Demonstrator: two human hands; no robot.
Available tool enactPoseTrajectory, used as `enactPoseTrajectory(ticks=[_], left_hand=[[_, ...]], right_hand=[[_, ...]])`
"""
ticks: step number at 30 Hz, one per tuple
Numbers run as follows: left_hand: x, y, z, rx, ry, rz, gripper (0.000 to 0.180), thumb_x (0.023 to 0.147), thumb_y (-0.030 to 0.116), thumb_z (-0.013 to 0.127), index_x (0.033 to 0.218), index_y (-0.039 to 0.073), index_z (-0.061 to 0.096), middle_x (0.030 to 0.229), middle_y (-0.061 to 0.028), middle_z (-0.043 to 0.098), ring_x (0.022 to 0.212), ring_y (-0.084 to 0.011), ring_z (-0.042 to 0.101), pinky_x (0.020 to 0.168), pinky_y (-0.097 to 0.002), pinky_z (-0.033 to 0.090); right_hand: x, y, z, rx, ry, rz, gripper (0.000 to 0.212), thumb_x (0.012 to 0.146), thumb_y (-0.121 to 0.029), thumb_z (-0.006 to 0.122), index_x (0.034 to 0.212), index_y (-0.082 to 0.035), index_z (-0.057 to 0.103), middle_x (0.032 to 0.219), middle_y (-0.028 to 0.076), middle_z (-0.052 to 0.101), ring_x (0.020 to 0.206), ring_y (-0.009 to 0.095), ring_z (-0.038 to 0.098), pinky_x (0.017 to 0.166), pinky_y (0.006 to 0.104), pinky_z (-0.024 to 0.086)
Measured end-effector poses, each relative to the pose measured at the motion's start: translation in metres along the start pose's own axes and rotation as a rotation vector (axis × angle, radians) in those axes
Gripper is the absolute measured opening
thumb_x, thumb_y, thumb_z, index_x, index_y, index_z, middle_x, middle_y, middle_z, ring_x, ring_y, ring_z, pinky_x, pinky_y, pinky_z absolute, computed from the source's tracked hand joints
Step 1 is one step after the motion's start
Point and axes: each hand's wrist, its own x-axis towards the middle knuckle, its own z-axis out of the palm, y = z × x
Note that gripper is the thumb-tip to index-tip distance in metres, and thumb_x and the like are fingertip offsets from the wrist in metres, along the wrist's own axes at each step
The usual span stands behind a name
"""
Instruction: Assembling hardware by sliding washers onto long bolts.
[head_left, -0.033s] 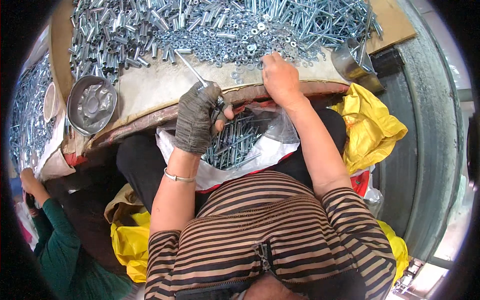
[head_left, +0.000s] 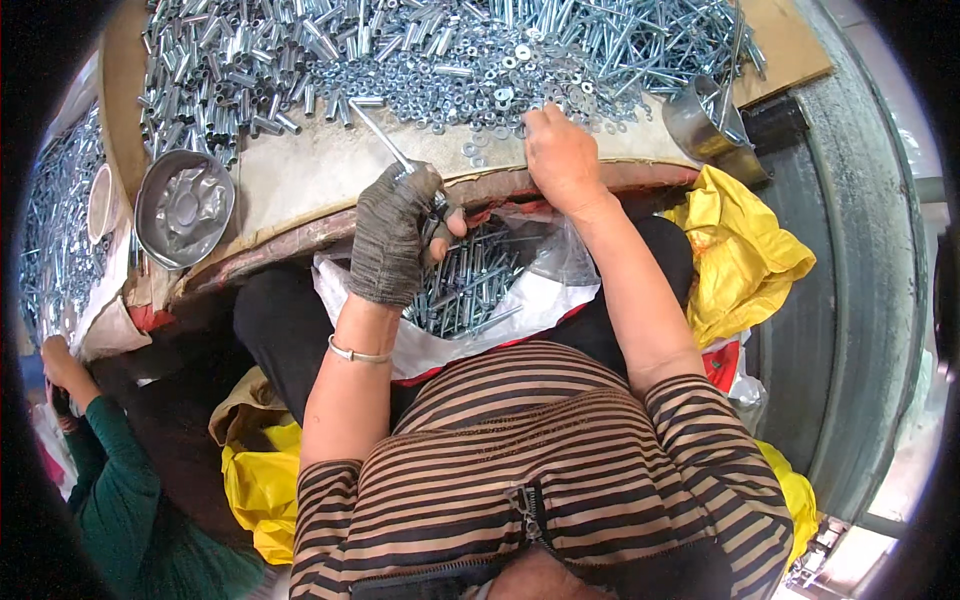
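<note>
The gloved left hand (head_left: 392, 235) grips a bolt (head_left: 380, 133); the bare right hand (head_left: 560, 155), fingers curled, seemingly pinches a washer (head_left: 521, 130) on the counter (head_left: 320, 170).

Upper left: a dented metal bowl (head_left: 183, 208) sits on the table edge.
Right: a yellow plastic bag (head_left: 740, 255) lies crumpled.
Lower left: a co-worker's green sleeve (head_left: 120, 470) shows.

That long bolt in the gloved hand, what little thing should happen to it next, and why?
Probably the right hand should pinch up one washer and slip it onto the long bolt. The gloved left hand holds the bolt with its end pointing at the pile, and the bare right fingers already rest among the loose washers.
</note>
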Motion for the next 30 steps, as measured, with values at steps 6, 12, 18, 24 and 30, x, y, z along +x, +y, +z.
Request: enactPoseTrajectory(ticks=[6,12,18,24,30], left_hand=[[-0.002,0.002,-0.001,0.029,0.008,0.018,0.021,0.090,0.028,0.054,0.085,0.007,0.052,0.058,-0.0063,0.057,0.037,-0.0080,0.043,0.034,-0.0184,0.029],[-0.005,0.004,0.001,0.358,-0.014,-0.064,0.025,0.089,0.031,0.055,0.085,0.007,0.055,0.056,-0.0038,0.056,0.037,-0.0069,0.043,0.035,-0.0183,0.031],[-0.005,-0.002,0.008,0.499,-0.059,0.018,0.026,0.087,0.025,0.055,0.082,0.000,0.056,0.055,-0.0051,0.057,0.042,-0.0096,0.051,0.040,-0.0236,0.038],[-0.003,-0.004,0.005,0.559,-0.079,0.006,0.026,0.087,0.025,0.056,0.086,-0.001,0.058,0.053,-0.0049,0.055,0.045,-0.0115,0.053,0.044,-0.0263,0.041],[0.001,-0.006,0.002,0.723,-0.067,0.072,0.028,0.085,0.025,0.057,0.087,-0.002,0.059,0.050,-0.0079,0.054,0.044,-0.0140,0.053,0.046,-0.0295,0.042]], right_hand=[[-0.005,-0.007,-0.005,-0.005,0.003,-0.036,0.019,0.082,-0.017,0.059,0.093,-0.005,0.049,0.090,0.015,0.056,0.078,0.035,0.060,0.064,0.0450,0.049],[-0.005,-0.011,-0.002,-0.137,0.040,-0.093,0.012,0.079,-0.006,0.051,0.090,-0.003,0.048,0.086,0.014,0.054,0.078,0.031,0.061,0.059,0.0413,0.053],[-0.008,-0.014,-0.005,-0.165,0.072,-0.099,0.012,0.077,-0.005,0.053,0.088,-0.003,0.048,0.089,0.014,0.051,0.079,0.030,0.060,0.056,0.0384,0.054],[-0.012,-0.009,0.004,-0.107,0.118,-0.074,0.017,0.081,-0.014,0.059,0.093,-0.006,0.049,0.088,0.013,0.050,0.081,0.032,0.057,0.063,0.0410,0.049],[-0.014,-0.009,0.003,-0.113,0.168,-0.139,0.016,0.080,-0.011,0.058,0.092,-0.003,0.050,0.085,0.013,0.051,0.081,0.031,0.056,0.063,0.0400,0.048]])
